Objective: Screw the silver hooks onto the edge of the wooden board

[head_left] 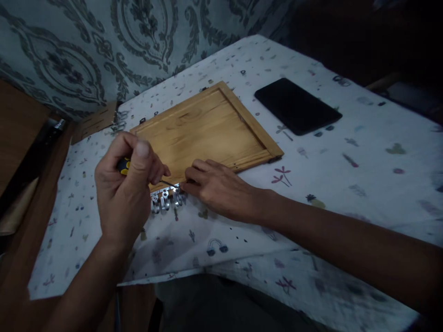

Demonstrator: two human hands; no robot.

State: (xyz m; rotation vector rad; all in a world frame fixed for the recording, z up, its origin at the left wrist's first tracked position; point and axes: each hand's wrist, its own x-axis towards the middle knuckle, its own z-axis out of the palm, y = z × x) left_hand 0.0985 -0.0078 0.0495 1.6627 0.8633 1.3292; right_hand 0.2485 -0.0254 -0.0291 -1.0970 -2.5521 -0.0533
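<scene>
My left hand [126, 186] is closed around a screwdriver [123, 166] with a black and yellow handle. The thin shaft points right, and its tip meets a silver strip of metal hooks [165, 199] along the near edge of a wooden board [207, 129]. My right hand [221, 189] rests at that same edge, fingers bent and pressed together beside the screwdriver tip. Whatever its fingertips pinch is hidden. The board lies flat, with a raised frame around a lighter panel.
A black tablet [297, 106] lies right of the board on a white patterned cloth [332, 170]. At the far left sit a piece of brown cardboard [95, 121] and several small silver pieces [119, 121]. A patterned curtain [145, 41] hangs behind the table.
</scene>
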